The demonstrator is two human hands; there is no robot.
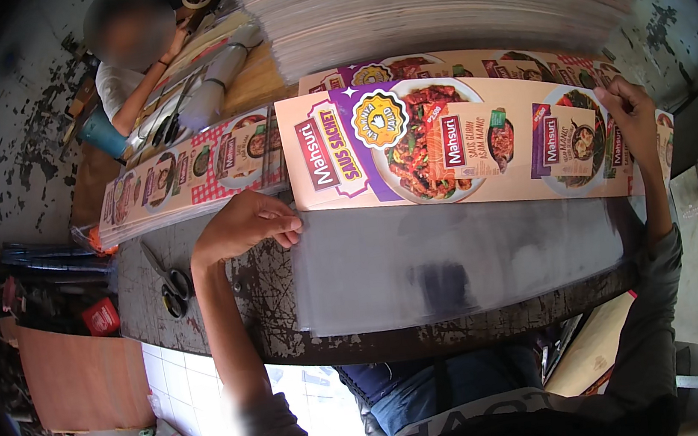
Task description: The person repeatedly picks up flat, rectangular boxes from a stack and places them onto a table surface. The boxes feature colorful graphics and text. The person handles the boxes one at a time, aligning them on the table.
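A long printed card (435,143) with food pictures on a peach and purple ground lies across the table in front of me. My right hand (630,104) has its fingers closed on the card's upper right edge. Below the card, toward me, is a flat clear plastic sleeve (363,268) with a glossy grey look. My left hand (248,225) is closed, thumb and fingertips pinching the sleeve's upper left corner, close to the card's lower left corner. Whether the card's edge is also in that pinch is hidden.
Black-handled scissors (173,291) lie on the worn dark table (269,313) at left. Sleeved printed cards (197,171) are stacked at far left, and more printed cards (469,62) lie behind mine. A tall sheet stack (445,0) stands at the back. Another person (128,88) sits at far left.
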